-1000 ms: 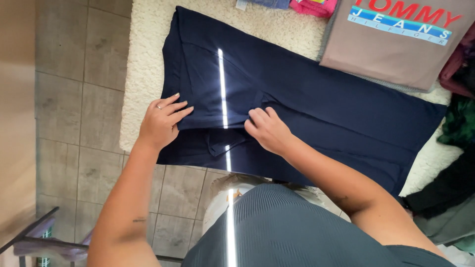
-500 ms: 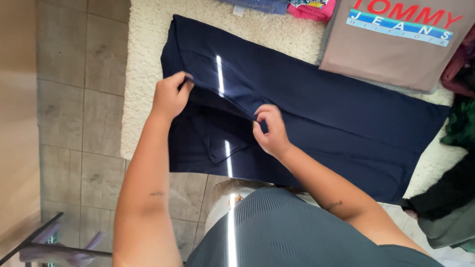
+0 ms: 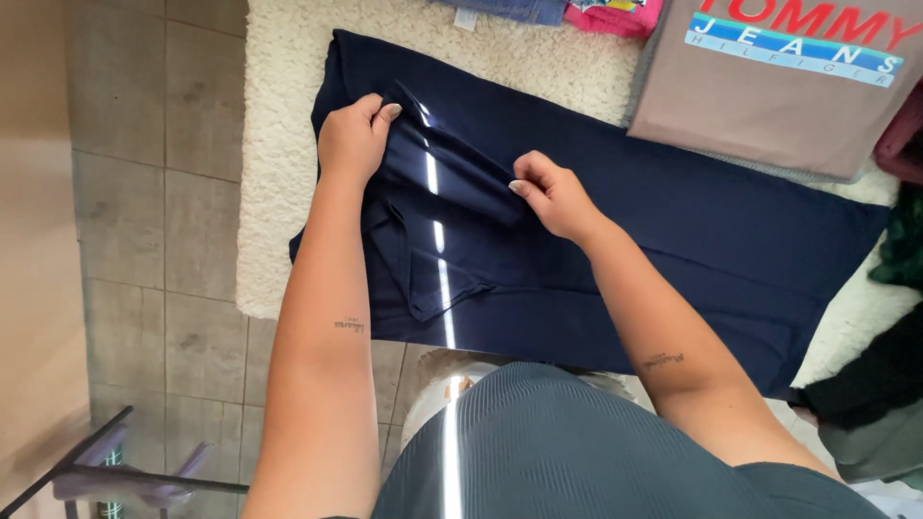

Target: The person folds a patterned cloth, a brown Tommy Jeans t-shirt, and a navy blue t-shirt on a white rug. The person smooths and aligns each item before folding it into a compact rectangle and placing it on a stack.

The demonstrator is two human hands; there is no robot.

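A pair of navy blue trousers (image 3: pixel 673 231) lies spread across a cream shaggy rug (image 3: pixel 279 173). My left hand (image 3: pixel 354 137) pinches a fold of the navy fabric near the waist end at the left. My right hand (image 3: pixel 553 195) grips the same fold further right. Between both hands the fold is lifted and turned toward the far edge of the trousers. A loose flap of the trousers (image 3: pixel 428 279) lies flat below my hands.
A beige printed T-shirt (image 3: pixel 769 86) lies at the top right. Pink (image 3: pixel 615 13) and denim (image 3: pixel 510 8) garments sit at the top edge. Dark and green clothes (image 3: pixel 889 317) pile at the right. Grey floor tiles (image 3: pixel 144 192) lie left of the rug, a metal rack (image 3: pixel 106 471) at bottom left.
Both hands went from pressing flat on the trousers to pinching a fold, then carried it upward, away from me, toward the far edge.
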